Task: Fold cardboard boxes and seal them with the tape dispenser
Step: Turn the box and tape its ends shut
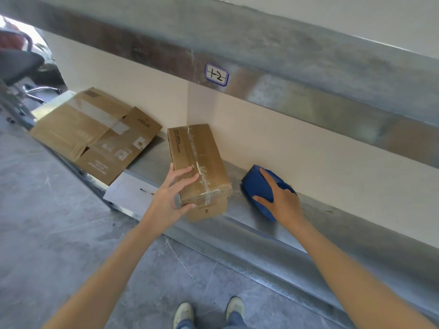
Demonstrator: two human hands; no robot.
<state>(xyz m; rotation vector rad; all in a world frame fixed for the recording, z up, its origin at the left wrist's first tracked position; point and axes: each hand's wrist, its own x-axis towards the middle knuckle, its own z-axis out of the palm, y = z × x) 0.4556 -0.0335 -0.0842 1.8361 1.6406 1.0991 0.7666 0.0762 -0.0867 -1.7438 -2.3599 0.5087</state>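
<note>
Where we stand in the task: 1 box looks folded and sealed, so we judge this the gap between 2 boxes, with the dispenser either being set down or taken up (we cannot tell which).
Box: the taped cardboard box (199,167) lies on the metal ledge (261,224) against the wall, with clear tape along its top seam and over the near end.
Left: our left hand (172,195) holds the box's near left corner, fingers spread across the top and thumb wrapped round the end face.
Right: our right hand (281,198) is on the blue tape dispenser (257,186), which sits on the ledge just beside the box; thumb and forefinger are spread apart over its body and the other fingers curl over its far side.
Next move: we think the sealed box needs shifting aside, then a flat one pulled over and opened, which calls for both hands free of the dispenser.
Count, task things: 1 sealed box, 1 dispenser, at least 1 flattened carton (95,134) at the ledge's left end (more may lie beneath).
Count, other things: 1 white sheet (130,193), 1 label (216,75) marked 1-2, 2 shoes (184,314), 1 office chair (16,65).
</note>
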